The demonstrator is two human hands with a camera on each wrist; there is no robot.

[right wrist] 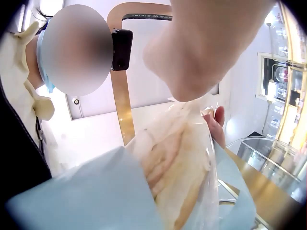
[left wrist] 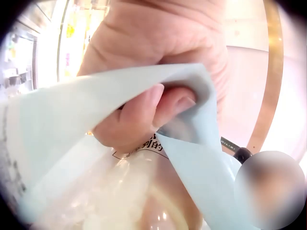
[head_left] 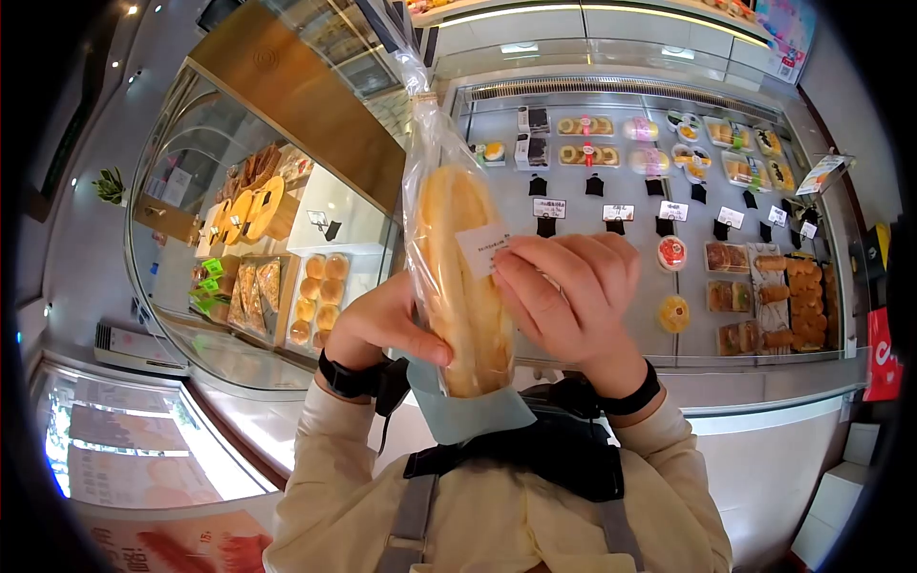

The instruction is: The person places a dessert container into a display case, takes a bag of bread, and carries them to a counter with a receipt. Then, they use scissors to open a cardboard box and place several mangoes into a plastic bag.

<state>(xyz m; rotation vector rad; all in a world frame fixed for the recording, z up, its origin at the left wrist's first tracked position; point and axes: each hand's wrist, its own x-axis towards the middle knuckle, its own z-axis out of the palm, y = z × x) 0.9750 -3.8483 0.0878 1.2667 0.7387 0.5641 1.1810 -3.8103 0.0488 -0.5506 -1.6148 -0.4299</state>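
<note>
Left hand (head_left: pixel 382 320) is gripping bread (head_left: pixel 447 229), right hand (head_left: pixel 578 296) pinching the one-o'clock label (head_left: pixel 475 250); I'm apparently applying it, next needing flat pressure.

The head camera looks forward and down; both wrist cameras, nearer, share the clear plastic bag (head_left: pixel 451 286) toward six o'clock.

The bag (head_left: pixel 432 129) is clear, glossy, creased plastic. Its label (head_left: pixel 476 252) is smooth white paper, and the pale-blue sleeve (head_left: pixel 470 417) toward six o'clock is smooth and matt. Lower still, the shirt (head_left: pixel 478 525) is soft matt cloth. Toward eleven o'clock, the brown panel (head_left: pixel 296 115) shines smoothly, perhaps metal or varnished wood.
</note>
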